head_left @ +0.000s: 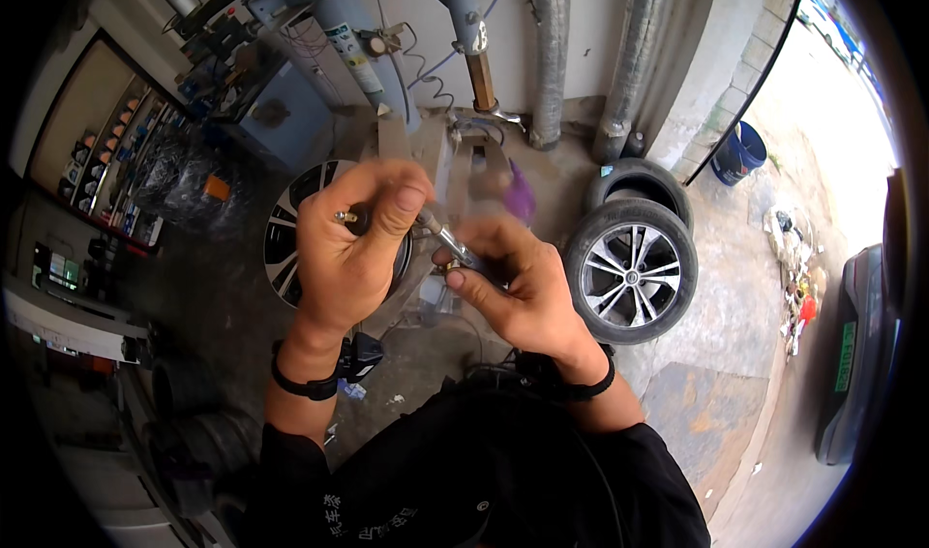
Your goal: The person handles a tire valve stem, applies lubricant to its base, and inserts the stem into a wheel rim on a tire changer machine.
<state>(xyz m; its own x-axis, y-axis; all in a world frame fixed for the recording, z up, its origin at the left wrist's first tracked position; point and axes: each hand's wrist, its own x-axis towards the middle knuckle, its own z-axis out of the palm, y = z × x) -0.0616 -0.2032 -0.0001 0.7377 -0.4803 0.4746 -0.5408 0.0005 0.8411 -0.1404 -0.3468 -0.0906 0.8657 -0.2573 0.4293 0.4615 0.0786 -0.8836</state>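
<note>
My left hand (353,243) is raised in front of me, fingers closed around a small valve stem (346,217) whose brass tip pokes out at the left of the fist. My right hand (518,287) grips a slim metal tool (447,240) that angles up toward the left thumb. Both hands are close together, almost touching. A bare alloy wheel (288,229) lies on the floor right behind the left hand, partly hidden by it.
A tyre with a silver alloy rim (634,269) stands at the right, another tyre (639,182) behind it. A tyre machine (464,35) and pipes rise at the back wall. Shelves (116,151) line the left. A blue bucket (740,151) and a dark car (861,355) are outside.
</note>
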